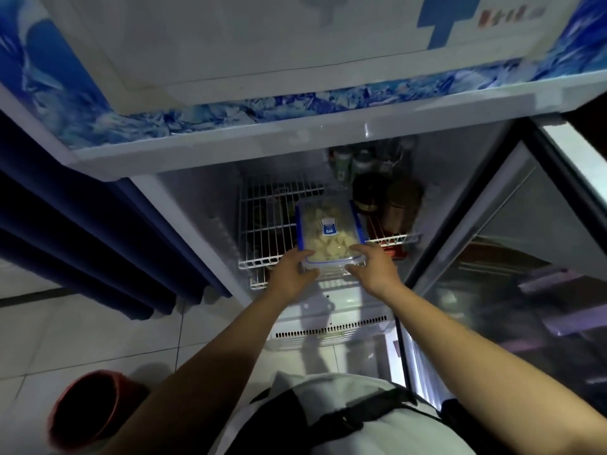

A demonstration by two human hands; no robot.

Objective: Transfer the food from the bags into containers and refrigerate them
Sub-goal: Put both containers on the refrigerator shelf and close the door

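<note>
A clear plastic container [328, 231] with a blue-edged lid holds pale yellow food pieces. It lies on a white wire shelf [262, 231] inside the open fridge [203, 211]. My left hand [290, 270] grips the container's near left corner. At the near right corner, my right hand [374, 266] holds the lid clip. Both arms reach forward into the fridge.
Dark jars [387, 198] and cans [358, 162] stand at the back right of the shelf, close to the container. The glass fridge door [512, 264] hangs open at the right. A blue curtain [82, 231] is at the left, and a red bucket [88, 408] stands on the tiled floor.
</note>
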